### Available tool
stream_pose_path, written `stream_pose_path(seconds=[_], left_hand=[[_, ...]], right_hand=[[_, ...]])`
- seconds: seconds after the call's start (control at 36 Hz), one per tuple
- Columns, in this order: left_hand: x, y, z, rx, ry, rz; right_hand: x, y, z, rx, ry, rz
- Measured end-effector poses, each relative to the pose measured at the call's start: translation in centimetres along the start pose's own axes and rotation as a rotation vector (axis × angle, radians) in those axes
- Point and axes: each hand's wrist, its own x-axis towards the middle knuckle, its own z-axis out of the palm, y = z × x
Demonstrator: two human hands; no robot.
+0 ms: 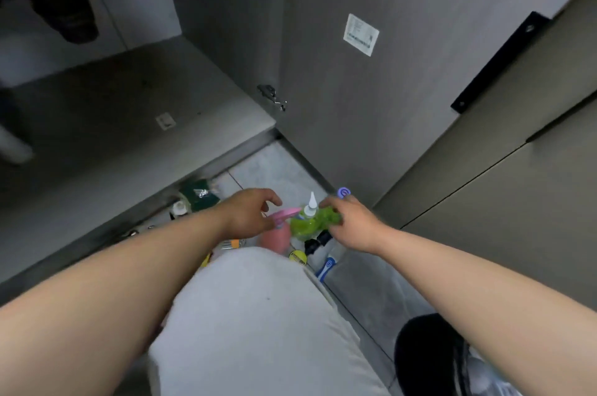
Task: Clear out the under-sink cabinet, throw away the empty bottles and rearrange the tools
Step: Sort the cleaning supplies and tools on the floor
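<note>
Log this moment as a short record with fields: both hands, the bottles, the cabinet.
left hand: over the head of the pink spray bottle; grip unclear
right hand: fingers curled on the green bottle
green bottle: white pointed nozzle, right beside the pink spray bottle
nearby: yellow cap, black caps, dark green pack by the cabinet edge
cabinet door: open, white label on its inner face
cabinet floor: dim, small white sticker on it

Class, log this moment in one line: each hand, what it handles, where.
left hand: over pink spray bottle, grip unclear | right hand: holds green bottle | place: floor by open cabinet
</note>
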Motion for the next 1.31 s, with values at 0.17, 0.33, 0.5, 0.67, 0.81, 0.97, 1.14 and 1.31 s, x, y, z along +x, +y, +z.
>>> stream_pose_path(seconds=[0.17,0.33,0.5,0.67,0.81,0.97,1.14,1.31], left_hand=[[3.5,-2.4,3.8,0.286,0.035,0.058],[6.5,-3.7,6.8,0.228,0.125,0.082],[8.3,-5.4,6.1,0.002,0.211,0.056],[9.8,-7.8,2.1,-0.264,0.303,-0.044],[10.0,-10.0,0.1,-0.4,0.433,-0.088],[10.3,-11.3,0.2,-0.54,0.507,-0.141],[10.5,-11.9,0.9,-0.645,0.524,-0.126],[10.8,-11.7,2.0,-0.723,0.507,-0.097]], right_hand=[[5.3,-0.7,2.0,-0.048,-0.08,0.088],[8.7,-0.6,4.3,-0.18,-0.016,0.092],[10.9,-0.8,4.5,-0.186,0.079,0.036],[14.9,-2.1,2.2,-0.112,0.13,-0.039],[20.2,-4.2,0.3,-0.007,0.23,0.001],[26.2,-6.7,-0.6,-0.036,0.29,0.075],[29.6,-8.4,0.0,-0.026,0.375,0.076],[30.7,-9.1,0.7,0.088,0.421,0.117]])
